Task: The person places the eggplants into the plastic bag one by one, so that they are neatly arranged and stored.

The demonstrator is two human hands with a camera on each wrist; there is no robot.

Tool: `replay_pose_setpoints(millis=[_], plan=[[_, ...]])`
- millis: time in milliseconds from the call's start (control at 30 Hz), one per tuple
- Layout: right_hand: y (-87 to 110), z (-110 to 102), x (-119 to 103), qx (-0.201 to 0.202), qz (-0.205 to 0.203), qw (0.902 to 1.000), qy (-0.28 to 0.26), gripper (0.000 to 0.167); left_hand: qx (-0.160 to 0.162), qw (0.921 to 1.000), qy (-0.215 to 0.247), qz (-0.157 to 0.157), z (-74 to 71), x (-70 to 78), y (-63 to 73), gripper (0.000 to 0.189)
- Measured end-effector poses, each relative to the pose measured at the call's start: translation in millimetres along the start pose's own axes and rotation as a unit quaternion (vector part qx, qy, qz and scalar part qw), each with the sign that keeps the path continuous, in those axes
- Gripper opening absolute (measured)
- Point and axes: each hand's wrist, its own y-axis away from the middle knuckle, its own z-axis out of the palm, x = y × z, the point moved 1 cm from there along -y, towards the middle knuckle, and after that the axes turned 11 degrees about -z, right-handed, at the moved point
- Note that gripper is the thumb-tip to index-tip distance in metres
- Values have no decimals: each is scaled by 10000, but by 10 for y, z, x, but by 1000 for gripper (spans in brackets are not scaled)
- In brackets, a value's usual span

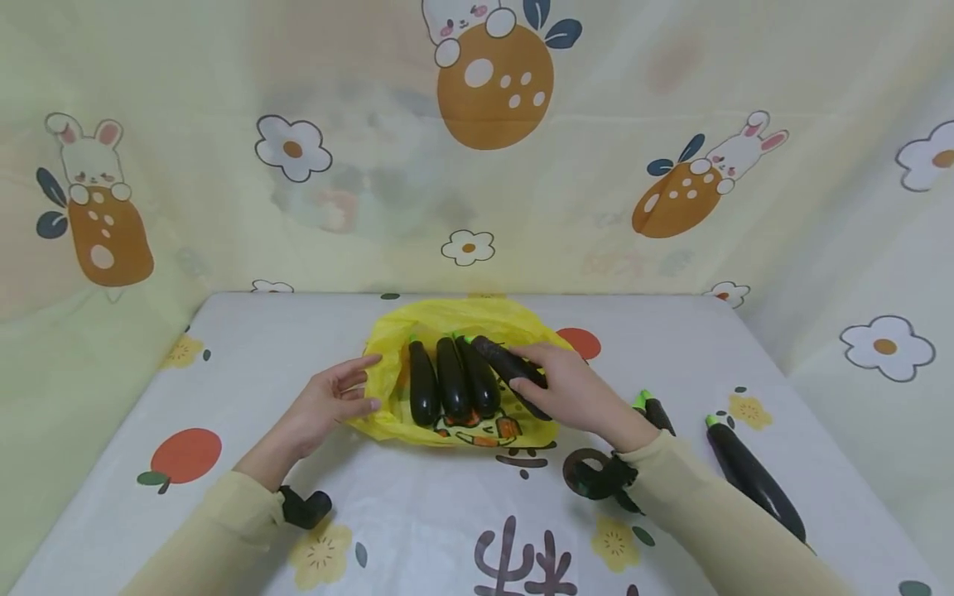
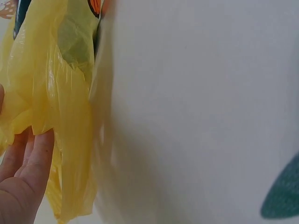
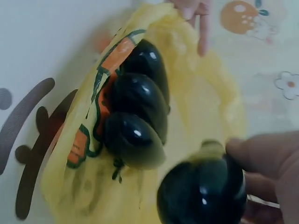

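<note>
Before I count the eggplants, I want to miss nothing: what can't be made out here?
Glossy black, green-stemmed eggplant behind the cream fabric right sleeve: most of its body, hidden by that sleeve, head view.
Left hand: fingertips, hidden by the thin yellow plastic bag, left wrist view.
Held glossy black eggplant: its lower part, cut off by the bottom edge, right wrist view.

brown characters (image 1: 509, 556) printed on the white counter (image 1: 417, 530), cut off at the lower edge, no text readable
</note>
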Motion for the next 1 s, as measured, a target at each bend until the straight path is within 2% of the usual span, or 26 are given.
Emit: replay_pose_setpoints(millis=[300, 467, 567, 733, 1000], plan=[[-290, 245, -19, 289, 534, 9943, 872, 50, -89, 9999, 54, 97, -2, -5, -7, 72], [-352, 402, -6, 34, 991, 9868, 1281, 51, -159, 9998, 86, 127, -5, -13, -4, 72], [-374, 494, 44, -27, 1097, 9822, 1525, 49, -161, 9998, 80, 129, -2, -12, 0, 72], [-413, 613, 172, 26, 1114, 9829, 1467, 40, -135, 9999, 59, 88, 13, -2, 10, 72], [-458, 687, 229, -110, 1455, 9805, 1313, 43, -137, 9998, 81, 111, 34, 22, 18, 72]])
